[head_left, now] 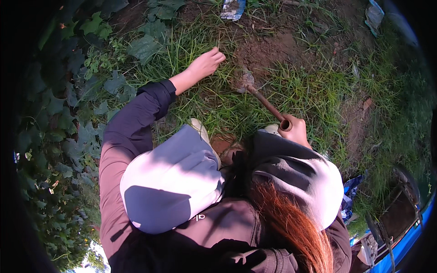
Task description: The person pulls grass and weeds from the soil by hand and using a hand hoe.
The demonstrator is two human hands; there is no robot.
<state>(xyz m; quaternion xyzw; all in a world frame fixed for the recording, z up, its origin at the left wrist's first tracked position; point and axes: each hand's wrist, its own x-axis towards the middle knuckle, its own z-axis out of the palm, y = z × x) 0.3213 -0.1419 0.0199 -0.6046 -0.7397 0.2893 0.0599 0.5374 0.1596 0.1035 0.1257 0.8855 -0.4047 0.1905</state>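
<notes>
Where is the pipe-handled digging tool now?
Head view, right of centre: the pipe-handled digging tool is in the right hand, its far end at the grass beside bare soil.

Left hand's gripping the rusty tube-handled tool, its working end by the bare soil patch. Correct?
Wrong hand: the head view shows the right hand gripping the rusty tube-handled tool. Its working end is by the bare soil patch, as you said.

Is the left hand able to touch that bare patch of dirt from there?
Probably yes: the left hand is close beside the bare dirt, with only some grass between, and the tool's head sits nearer the body.
</notes>
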